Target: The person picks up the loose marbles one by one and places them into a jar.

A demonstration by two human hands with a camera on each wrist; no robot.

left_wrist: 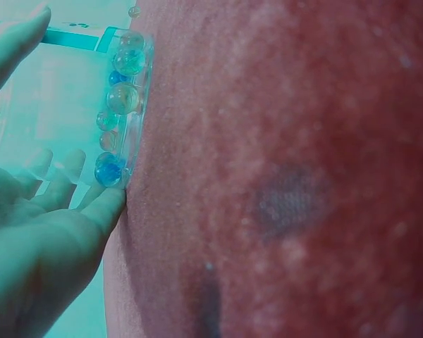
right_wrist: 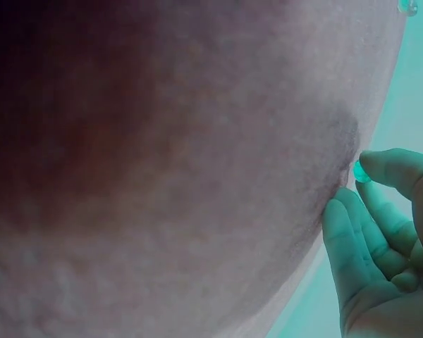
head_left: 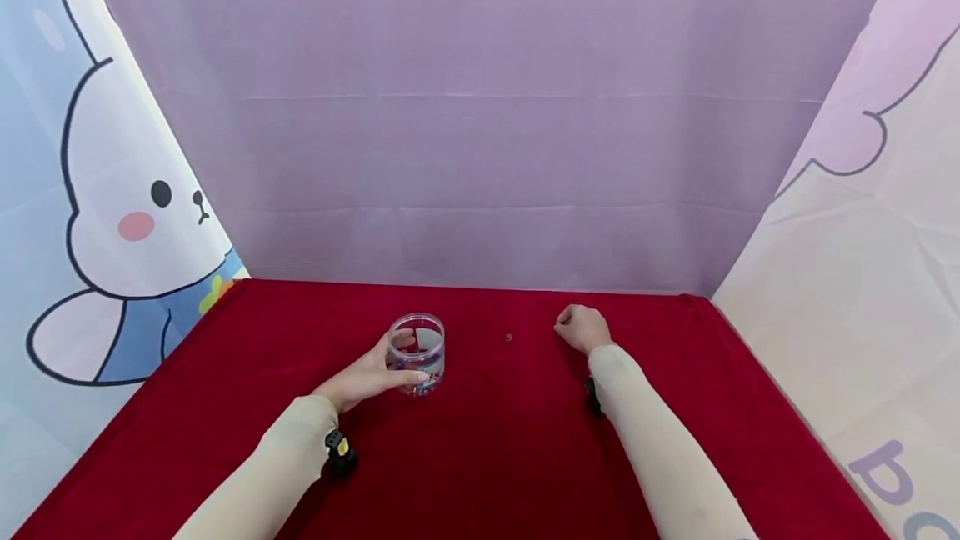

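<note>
My left hand [head_left: 369,375] grips a clear plastic jar [head_left: 420,354] around its side, thumb at the front and fingers behind. The open-topped jar stands upright on the red cloth. Several translucent beads [left_wrist: 123,98] of differing sizes, some blue, lie at its bottom. To the right, my right hand [head_left: 587,328] is low at the cloth and pinches a small translucent bead [right_wrist: 361,172] between thumb and index finger. The other fingers bend near the cloth. A loose bead [head_left: 508,337] lies on the cloth between the jar and my right hand.
A red velvety cloth [head_left: 480,457] covers the table. A plain purple curtain [head_left: 480,123] hangs behind its far edge. Printed sheets with a rabbit drawing [head_left: 135,207] on the left and pale shapes [head_left: 862,273] on the right close off the sides.
</note>
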